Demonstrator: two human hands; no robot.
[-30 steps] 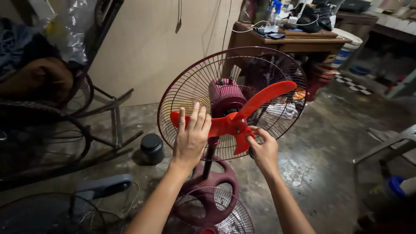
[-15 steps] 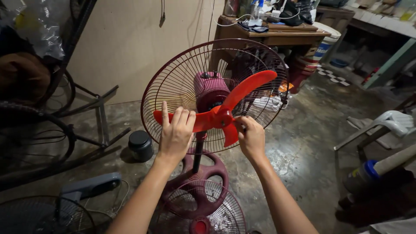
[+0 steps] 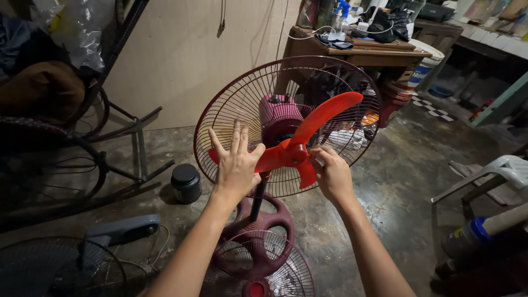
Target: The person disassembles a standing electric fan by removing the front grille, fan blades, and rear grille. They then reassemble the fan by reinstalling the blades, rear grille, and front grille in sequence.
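Red fan blade [image 3: 300, 148] sat btwn both hands, fwd of rear grille [image 3: 231, 104]. Left hand [image 3: 237, 165] splayed flat on one vane; right hand [image 3: 330, 173] pinched hub. Likely light, flexible plastic; hold nr hub.

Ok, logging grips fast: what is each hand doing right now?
Left hand: open, fingers spread, palm against the red fan blade.
Right hand: fingers closed at the blade hub; whether they grip anything cannot be told.
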